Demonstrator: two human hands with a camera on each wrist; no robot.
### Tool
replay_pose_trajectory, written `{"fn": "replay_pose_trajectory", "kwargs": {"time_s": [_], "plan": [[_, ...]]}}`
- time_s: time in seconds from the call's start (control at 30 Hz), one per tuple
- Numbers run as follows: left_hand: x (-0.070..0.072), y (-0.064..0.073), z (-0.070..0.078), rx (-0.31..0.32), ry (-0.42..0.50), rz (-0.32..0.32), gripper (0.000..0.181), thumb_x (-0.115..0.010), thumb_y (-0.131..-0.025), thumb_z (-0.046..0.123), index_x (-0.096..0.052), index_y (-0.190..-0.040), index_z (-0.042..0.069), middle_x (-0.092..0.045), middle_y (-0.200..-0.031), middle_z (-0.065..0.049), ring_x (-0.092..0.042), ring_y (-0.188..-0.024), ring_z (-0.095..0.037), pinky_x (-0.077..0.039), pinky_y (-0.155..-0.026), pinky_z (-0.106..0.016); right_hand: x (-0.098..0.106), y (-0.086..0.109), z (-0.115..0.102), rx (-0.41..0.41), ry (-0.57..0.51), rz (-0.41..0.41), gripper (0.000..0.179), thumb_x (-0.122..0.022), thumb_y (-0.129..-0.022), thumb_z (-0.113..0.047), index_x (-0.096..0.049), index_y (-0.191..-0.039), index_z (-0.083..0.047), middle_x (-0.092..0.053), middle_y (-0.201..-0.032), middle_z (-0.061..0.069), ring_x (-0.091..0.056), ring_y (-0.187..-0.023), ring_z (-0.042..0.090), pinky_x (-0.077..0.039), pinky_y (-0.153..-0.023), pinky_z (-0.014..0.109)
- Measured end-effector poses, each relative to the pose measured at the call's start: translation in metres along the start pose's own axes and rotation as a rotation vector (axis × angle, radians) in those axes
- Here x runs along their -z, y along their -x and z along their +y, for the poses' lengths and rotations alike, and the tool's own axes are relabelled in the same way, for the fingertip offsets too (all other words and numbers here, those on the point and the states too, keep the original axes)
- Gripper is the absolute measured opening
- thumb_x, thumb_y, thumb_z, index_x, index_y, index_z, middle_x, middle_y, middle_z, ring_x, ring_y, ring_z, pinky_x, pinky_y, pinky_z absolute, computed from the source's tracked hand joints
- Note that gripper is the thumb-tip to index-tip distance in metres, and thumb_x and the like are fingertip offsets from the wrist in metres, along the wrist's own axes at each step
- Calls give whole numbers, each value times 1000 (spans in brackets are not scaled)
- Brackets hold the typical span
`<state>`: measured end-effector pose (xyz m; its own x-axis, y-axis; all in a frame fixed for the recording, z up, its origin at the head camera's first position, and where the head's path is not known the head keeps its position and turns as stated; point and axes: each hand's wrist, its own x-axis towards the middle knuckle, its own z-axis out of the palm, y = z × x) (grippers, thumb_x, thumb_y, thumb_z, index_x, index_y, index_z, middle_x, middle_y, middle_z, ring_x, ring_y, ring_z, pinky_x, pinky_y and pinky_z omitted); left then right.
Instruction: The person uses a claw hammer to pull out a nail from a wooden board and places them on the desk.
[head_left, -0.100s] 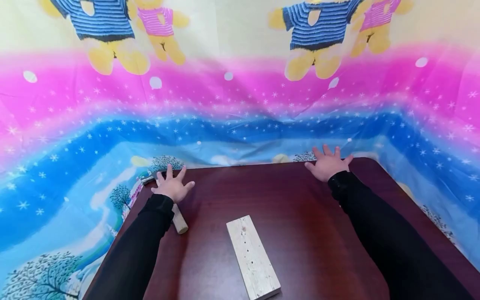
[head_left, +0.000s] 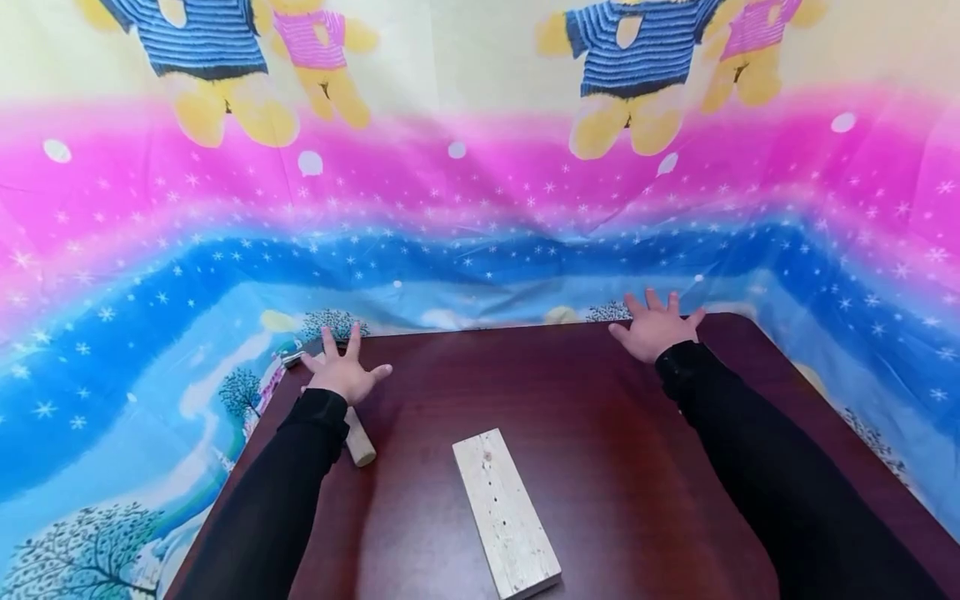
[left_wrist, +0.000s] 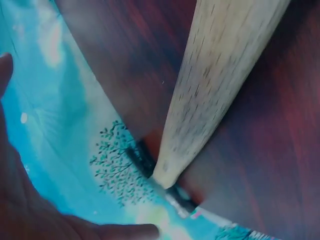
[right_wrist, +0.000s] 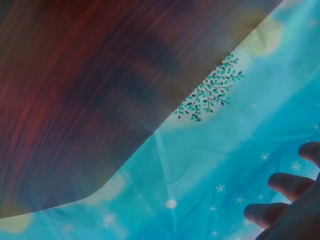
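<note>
My left hand (head_left: 343, 377) is spread, palm down, above a hammer near the far left corner, and holds nothing. In the head view the hand and cuff cover the hammer's middle; its metal head (head_left: 295, 357) and the end of its wooden handle (head_left: 361, 443) show on either side. Seen from the left wrist, the pale handle (left_wrist: 205, 85) runs down to the dark head (left_wrist: 175, 199) at the table edge. My right hand (head_left: 656, 332), also empty with fingers fanned out, is over the far right part of the table. Between the arms, nearer me, lies a flat wooden block (head_left: 507, 515) with small dark holes.
The dark red-brown table (head_left: 540, 383) has a rounded far right corner. A printed cloth (head_left: 480, 200) with bears, snowflakes and trees hangs behind it and along both sides.
The fingers of my left hand have shifted slightly to the left and its thumb points further out. My right hand, the hammer and the block look almost unchanged.
</note>
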<state>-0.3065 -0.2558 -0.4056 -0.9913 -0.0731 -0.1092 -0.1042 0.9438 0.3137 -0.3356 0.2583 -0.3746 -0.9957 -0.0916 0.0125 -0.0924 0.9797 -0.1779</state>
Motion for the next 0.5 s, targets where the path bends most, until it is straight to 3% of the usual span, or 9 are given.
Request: {"fn": "replay_pose_trajectory", "kwargs": {"time_s": [0.13,0.23,0.27,0.37,0.47,0.5], "plan": [[-15,-1,-6,110,48,20,123,-63,-85,68,24,-154,16,39,-148,-30,20,-133,-63,-31,-89,-80,0,-1,1,-9,7,4,80,-40,-102,-59,-14,-161,-13,-4,-161,28,8,-140,58,10,-92,83],[-29,-4,-13,189,91,-18,130,-72,-82,62,25,-153,12,40,-146,-32,30,-137,-49,-35,-91,-75,-1,-1,2,-18,5,-5,81,-40,-101,-61,-13,-161,-13,-4,-161,28,9,-140,57,10,-92,83],[-33,-5,-16,215,108,-35,132,-74,-81,60,26,-153,11,41,-145,-32,30,-137,-49,-41,-88,-70,-1,-1,1,-19,5,-7,82,-39,-100,-62,-13,-161,-13,-3,-161,28,9,-140,57,11,-92,83],[-41,-9,-22,267,157,-77,134,-80,-81,50,28,-152,12,43,-142,-34,12,-139,-57,-50,-75,-56,-2,0,0,-20,13,-8,84,-38,-99,-65,-13,-161,-14,-4,-161,29,8,-141,57,9,-92,84],[-40,-15,-22,311,157,-98,135,-84,-80,34,27,-152,11,37,-143,-40,-17,-132,-67,-49,-76,-57,-2,0,1,-20,15,1,82,-39,-100,-63,-14,-161,-13,-4,-160,31,6,-141,56,8,-92,84],[-39,-17,-21,321,142,-105,133,-84,-81,28,26,-152,9,33,-145,-41,-21,-130,-67,-49,-78,-58,-2,0,1,-19,12,9,81,-41,-100,-61,-15,-161,-13,-4,-159,31,6,-142,56,8,-93,84]]}}
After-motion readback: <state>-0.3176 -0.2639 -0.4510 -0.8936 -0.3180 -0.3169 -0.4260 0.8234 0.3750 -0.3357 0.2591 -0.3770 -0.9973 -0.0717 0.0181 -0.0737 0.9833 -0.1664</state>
